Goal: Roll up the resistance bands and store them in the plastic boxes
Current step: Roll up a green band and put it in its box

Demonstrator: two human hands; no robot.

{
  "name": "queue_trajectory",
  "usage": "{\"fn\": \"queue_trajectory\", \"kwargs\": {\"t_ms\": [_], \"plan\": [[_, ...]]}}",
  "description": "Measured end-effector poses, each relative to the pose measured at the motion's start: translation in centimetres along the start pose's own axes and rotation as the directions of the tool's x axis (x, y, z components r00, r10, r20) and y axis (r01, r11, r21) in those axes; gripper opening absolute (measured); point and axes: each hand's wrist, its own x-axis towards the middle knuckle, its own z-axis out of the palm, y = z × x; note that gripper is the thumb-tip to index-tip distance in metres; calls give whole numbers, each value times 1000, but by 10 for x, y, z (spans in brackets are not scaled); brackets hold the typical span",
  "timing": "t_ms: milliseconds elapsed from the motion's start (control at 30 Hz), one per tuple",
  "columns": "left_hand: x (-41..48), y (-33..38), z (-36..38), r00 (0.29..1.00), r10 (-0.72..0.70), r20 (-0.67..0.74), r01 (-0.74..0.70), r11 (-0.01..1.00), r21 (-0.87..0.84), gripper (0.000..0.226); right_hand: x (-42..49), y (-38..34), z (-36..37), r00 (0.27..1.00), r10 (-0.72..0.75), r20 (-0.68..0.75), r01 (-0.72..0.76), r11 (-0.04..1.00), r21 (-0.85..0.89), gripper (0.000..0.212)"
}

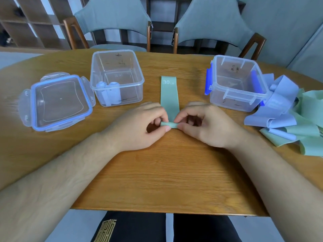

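Where the wooden counter point(157, 172) spans the view, two cushioned chairs point(113, 20) stand at its far edge. A loose pile of lavender and green bands point(288, 119) lies at the right, touching the right plastic box point(236, 82), which stands upright with blue clasps at its sides. The left plastic box point(117, 77), open at the top, stands left of centre, its clear lid point(59, 102) lying flat just beside it, further left. Both forearms reach in from the near edge, and the left hand point(138, 126) and right hand point(209, 126) meet at centre. Between the boxes the green resistance band point(169, 96) lies flat on the counter, its long axis pointing away from the person and its far end printed "30 LB". Rolled lavender bands point(109, 93) lie in the near left corner of the left plastic box. The near end of the green resistance band is wound into a small roll point(168, 124), its axis running left to right. The fingers point(178, 119) of both hands, thumb against forefinger, pinch this roll at its two ends.
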Motion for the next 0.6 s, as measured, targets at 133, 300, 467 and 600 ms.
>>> {"fn": "queue_trajectory", "kwargs": {"t_ms": [133,300,467,600], "plan": [[4,-7,3,999,-48,9,48,997,-55,9,1,5,4,999,-13,-48,10,999,-53,10],[7,-8,3,997,-79,-22,77,994,-76,14,2,7,9,996,-13,-90,5,997,-83,14],[6,-6,6,998,-57,-37,56,998,-35,14,1,5,8,998,-22,-62,17,996,-84,13],[3,-7,5,997,-74,-37,73,997,-37,14,1,5,12,998,-9,-57,4,996,-89,16]]}}
